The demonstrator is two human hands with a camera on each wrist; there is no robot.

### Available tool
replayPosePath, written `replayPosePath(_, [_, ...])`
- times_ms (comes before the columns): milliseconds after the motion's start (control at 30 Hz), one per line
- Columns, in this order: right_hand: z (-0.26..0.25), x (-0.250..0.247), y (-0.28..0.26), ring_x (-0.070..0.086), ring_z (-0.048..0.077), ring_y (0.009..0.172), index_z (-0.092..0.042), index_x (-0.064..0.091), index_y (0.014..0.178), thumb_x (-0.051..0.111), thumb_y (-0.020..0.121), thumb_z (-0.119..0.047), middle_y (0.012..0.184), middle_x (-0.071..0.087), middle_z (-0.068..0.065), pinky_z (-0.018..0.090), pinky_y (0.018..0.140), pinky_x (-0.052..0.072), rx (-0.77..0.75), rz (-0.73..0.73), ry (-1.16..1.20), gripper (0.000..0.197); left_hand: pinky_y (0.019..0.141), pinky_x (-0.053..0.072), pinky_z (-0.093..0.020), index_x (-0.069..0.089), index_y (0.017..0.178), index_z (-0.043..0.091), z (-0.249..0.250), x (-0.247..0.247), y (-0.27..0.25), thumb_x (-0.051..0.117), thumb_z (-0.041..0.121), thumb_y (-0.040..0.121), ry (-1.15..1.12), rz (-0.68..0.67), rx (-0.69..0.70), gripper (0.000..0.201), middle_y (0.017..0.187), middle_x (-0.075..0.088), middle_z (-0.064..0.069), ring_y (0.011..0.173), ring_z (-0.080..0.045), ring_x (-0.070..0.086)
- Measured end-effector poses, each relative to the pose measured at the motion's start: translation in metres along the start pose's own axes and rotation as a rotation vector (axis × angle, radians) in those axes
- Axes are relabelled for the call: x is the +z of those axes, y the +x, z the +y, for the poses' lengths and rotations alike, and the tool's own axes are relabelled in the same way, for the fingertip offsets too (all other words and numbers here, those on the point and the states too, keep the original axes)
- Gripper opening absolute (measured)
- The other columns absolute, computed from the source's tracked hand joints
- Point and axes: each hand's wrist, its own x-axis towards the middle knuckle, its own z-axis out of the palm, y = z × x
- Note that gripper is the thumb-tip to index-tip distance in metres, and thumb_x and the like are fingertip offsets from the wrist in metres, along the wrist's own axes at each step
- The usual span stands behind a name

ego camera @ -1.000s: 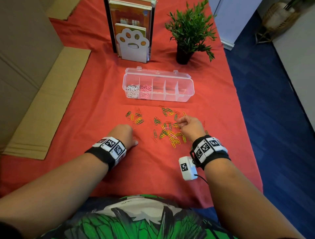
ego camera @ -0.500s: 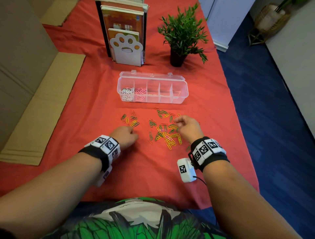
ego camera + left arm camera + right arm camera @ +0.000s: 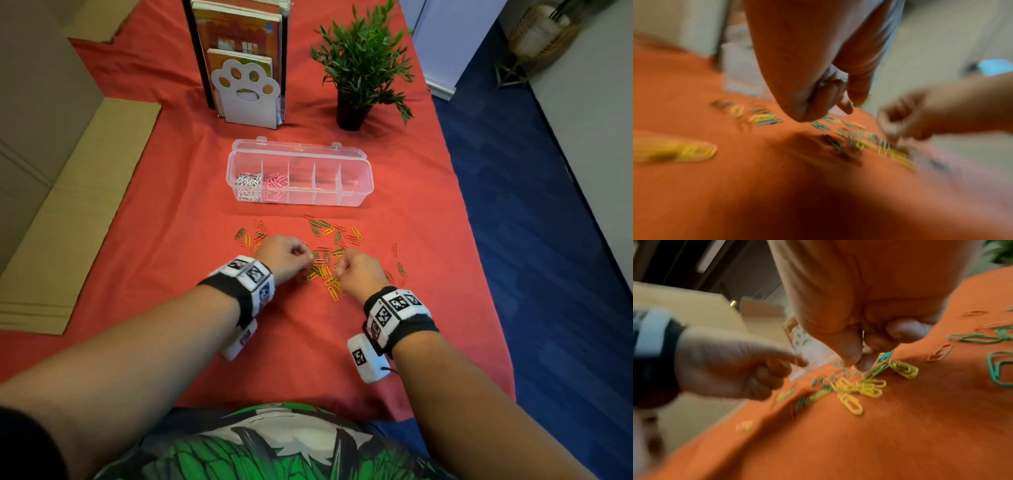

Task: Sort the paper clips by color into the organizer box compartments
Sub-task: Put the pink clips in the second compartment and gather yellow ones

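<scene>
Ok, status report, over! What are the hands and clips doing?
Both hands curled over the loose clips: left hand, right hand, grip unclear. Box holds white and pink clips; green, yellow, orange still on cloth. Nothing in the way.

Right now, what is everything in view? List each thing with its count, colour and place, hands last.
organizer box: one, clear, lid open, mid-table beyond the clips
white clips: a heap, leftmost compartment
pink clips: a heap, second compartment from left
loose paper clips: many, green, yellow and orange, scattered on the cloth in front of the box
tablecloth: one, red-orange
bookend: one, white paw cut-out, far side, holding books
plant: one, green in a dark pot, right of the bookend
cardboard: tan sheets, left edge
left hand: fingers curled, over the clips; what it holds is unclear
right hand: fingertips pinched down at the yellow clips
</scene>
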Motion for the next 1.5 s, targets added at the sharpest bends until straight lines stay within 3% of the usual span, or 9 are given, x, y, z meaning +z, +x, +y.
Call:
replayPosePath(100, [0.005, -0.013, 0.002, 0.049, 0.013, 0.058, -0.026, 0.054, 0.090, 0.050, 0.089, -0.009, 0.067, 0.051, -0.003, 0.013, 0.043, 0.034, 0.075, -0.022, 0.284, 0.018, 0.083, 0.046, -0.032, 0.068, 0.105, 0.022, 0.007, 0.012, 0.009, 0.055, 0.031, 0.088, 0.462, 0.011, 0.207, 0.023, 0.105, 0.065, -0.011, 0.100, -0.029, 0.060])
replayPosePath(333, [0.004, -0.038, 0.002, 0.044, 0.012, 0.050, -0.012, 0.051, 0.073, 0.040, 0.090, -0.006, 0.062, 0.042, 0.001, 0.018, 0.040, 0.034, 0.331, -0.128, 1.189, 0.021, 0.080, 0.047, -0.039, 0.062, 0.100, 0.008, 0.016, 0.031, 0.015, 0.046, 0.014, 0.089, 0.637, -0.011, 0.254, 0.020, 0.105, 0.058, -0.013, 0.099, -0.033, 0.060])
replayPosePath(467, [0.000, -0.044, 0.005, 0.057, 0.014, 0.053, -0.005, 0.056, 0.084, 0.039, 0.092, -0.005, 0.072, 0.056, 0.008, 0.019, 0.045, 0.047, 0.347, -0.207, 1.388, 0.019, 0.067, 0.041, -0.029, 0.055, 0.077, 0.013, 0.024, 0.017, 0.013, 0.047, 0.018, 0.087, 0.205, -0.008, -0.011, 0.014, 0.082, 0.058, -0.010, 0.075, -0.027, 0.054])
replayPosePath(567, [-0.006, -0.047, 0.010, 0.070, 0.021, 0.065, 0.003, 0.059, 0.094, 0.037, 0.094, -0.004, 0.088, 0.066, 0.018, 0.026, 0.060, 0.058, 0.335, -0.278, 1.462, 0.023, 0.046, 0.029, -0.020, 0.044, 0.062, 0.017, 0.026, -0.005, 0.007, 0.037, 0.014, 0.083, -0.655, -0.153, -0.391, 0.023, 0.061, 0.045, -0.001, 0.047, -0.014, 0.039])
replayPosePath(800, [-0.031, -0.040, 0.020, 0.067, 0.023, 0.077, -0.004, 0.053, 0.091, 0.029, 0.088, 0.016, 0.090, 0.061, 0.016, 0.023, 0.063, 0.058, 0.240, -0.205, 1.279, 0.031, 0.067, 0.056, -0.031, 0.062, 0.088, 0.004, 0.021, -0.056, -0.003, 0.030, 0.012, 0.085, -1.219, -0.087, -0.422, 0.033, 0.079, 0.065, -0.009, 0.069, -0.019, 0.062])
replayPosePath(1133, [-0.033, -0.033, 0.027, 0.065, 0.018, 0.069, -0.010, 0.054, 0.080, 0.029, 0.090, 0.012, 0.083, 0.059, 0.009, 0.019, 0.054, 0.054, 0.228, -0.113, 0.954, 0.035, 0.096, 0.036, -0.026, 0.044, 0.079, 0.011, 0.065, -0.108, 0.038, 0.039, 0.011, 0.084, -1.189, 0.209, -0.298, 0.008, 0.080, 0.043, -0.001, 0.067, -0.012, 0.042])
replayPosePath(1200, [-0.030, -0.035, 0.026, 0.065, 0.017, 0.068, -0.010, 0.054, 0.079, 0.031, 0.091, 0.010, 0.082, 0.058, 0.008, 0.017, 0.053, 0.054, 0.230, -0.103, 0.902, 0.033, 0.083, 0.038, -0.025, 0.045, 0.087, 0.012, 0.065, -0.110, 0.042, 0.039, 0.010, 0.086, -1.125, 0.254, -0.292, 0.007, 0.090, 0.047, -0.003, 0.074, -0.012, 0.047])
replayPosePath(1300, [-0.027, -0.038, 0.025, 0.064, 0.016, 0.063, -0.014, 0.055, 0.076, 0.034, 0.087, 0.011, 0.078, 0.056, 0.007, 0.019, 0.053, 0.053, 0.181, -0.029, 0.777, 0.034, 0.102, 0.042, -0.037, 0.055, 0.114, 0.013, 0.045, -0.103, 0.043, 0.045, 0.019, 0.083, -0.842, 0.340, -0.257, 0.034, 0.122, 0.056, -0.012, 0.111, -0.024, 0.054])
replayPosePath(1500, [-0.084, -0.061, 0.044, 0.070, 0.023, 0.076, -0.028, 0.056, 0.076, 0.039, 0.087, 0.000, 0.090, 0.061, 0.007, 0.042, 0.076, 0.058, -0.302, 0.432, 0.644, 0.035, 0.085, 0.049, -0.037, 0.063, 0.106, 0.006, -0.027, -0.073, 0.004, 0.051, 0.003, 0.086, -0.340, 0.428, -0.250, 0.024, 0.109, 0.066, -0.020, 0.095, -0.032, 0.064])
